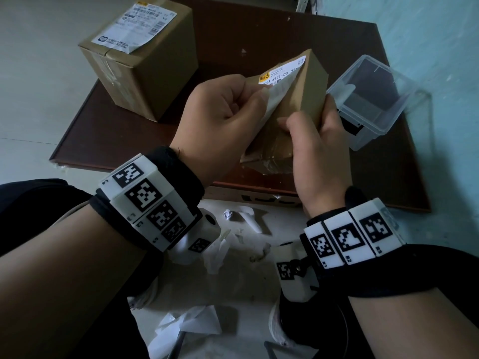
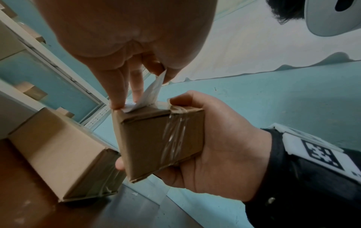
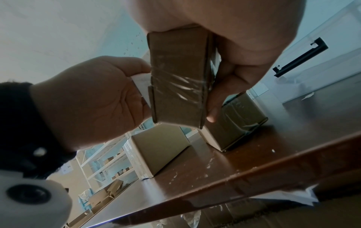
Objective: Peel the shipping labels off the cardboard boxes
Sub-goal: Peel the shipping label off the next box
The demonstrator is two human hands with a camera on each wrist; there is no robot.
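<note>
A clear plastic container [image 1: 373, 99] sits on the right part of the dark brown board [image 1: 129, 141]. Off the board's near edge, crumpled paper scraps [image 1: 228, 213] litter the pale floor [image 1: 31, 73]. Far beyond the board stand metal shelves [image 3: 105, 166].

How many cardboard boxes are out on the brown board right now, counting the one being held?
2. A small box is held above the board in both hands, its label half peeled. A bigger box stands at the board's far left corner, label still on. More may sit out of view.
</note>
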